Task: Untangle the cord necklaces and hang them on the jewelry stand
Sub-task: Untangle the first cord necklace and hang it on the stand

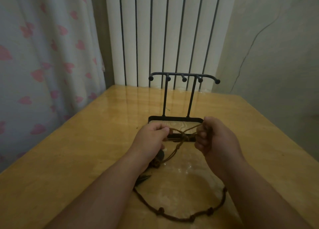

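A black metal jewelry stand (177,97) with several ball-tipped hooks and a wood-lined base stands on the table, no necklace on it. Just in front of its base my left hand (151,140) pinches brown cords, and my right hand (215,137) grips the other ends. The tangled cords (183,137) cross between the hands and hang to the table. A dark pendant (160,155) dangles by my left wrist. A knotted brown cord necklace (176,216) loops on the table between my forearms, partly hidden under them.
The yellow wooden table (86,151) has its left edge close to a curtain with pink hearts (43,56). A white radiator (164,30) stands behind the table's far edge. A thin wire runs down the wall at the right (248,50).
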{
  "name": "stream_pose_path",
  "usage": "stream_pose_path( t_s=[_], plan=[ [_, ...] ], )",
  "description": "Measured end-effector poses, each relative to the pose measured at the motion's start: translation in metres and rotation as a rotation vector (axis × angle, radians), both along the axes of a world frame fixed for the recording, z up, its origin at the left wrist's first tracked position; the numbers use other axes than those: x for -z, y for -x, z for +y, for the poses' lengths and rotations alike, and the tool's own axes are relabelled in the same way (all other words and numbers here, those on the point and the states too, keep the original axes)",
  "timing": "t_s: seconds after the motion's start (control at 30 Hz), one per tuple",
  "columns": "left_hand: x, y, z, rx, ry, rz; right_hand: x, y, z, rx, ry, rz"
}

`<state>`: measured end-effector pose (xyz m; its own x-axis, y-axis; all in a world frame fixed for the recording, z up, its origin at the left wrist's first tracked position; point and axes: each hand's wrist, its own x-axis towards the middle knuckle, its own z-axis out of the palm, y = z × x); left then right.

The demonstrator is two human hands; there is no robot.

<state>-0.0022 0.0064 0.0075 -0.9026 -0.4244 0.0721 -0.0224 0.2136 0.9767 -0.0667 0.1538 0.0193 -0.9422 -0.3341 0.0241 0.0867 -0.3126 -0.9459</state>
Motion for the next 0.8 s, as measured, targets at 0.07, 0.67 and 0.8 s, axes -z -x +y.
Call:
stream_pose_path(
  t_s=[0.07, 0.67, 0.8],
  plan=[
    [0.0000, 0.0015, 0.0008, 0.004, -0.141, 0.035, -0.0014, -0.0013, 0.0002, 0.020, 0.092, -0.050],
    [0.0029, -0.0012, -0.0080, 0.055, -0.170, 0.172, -0.0014, -0.0050, 0.0029, 0.098, -0.076, 0.076],
    [-0.0009, -0.0015, -0.0058, 0.039, -0.261, 0.233, -0.0002, -0.0023, 0.0007, 0.038, -0.017, 0.035]
  ],
)
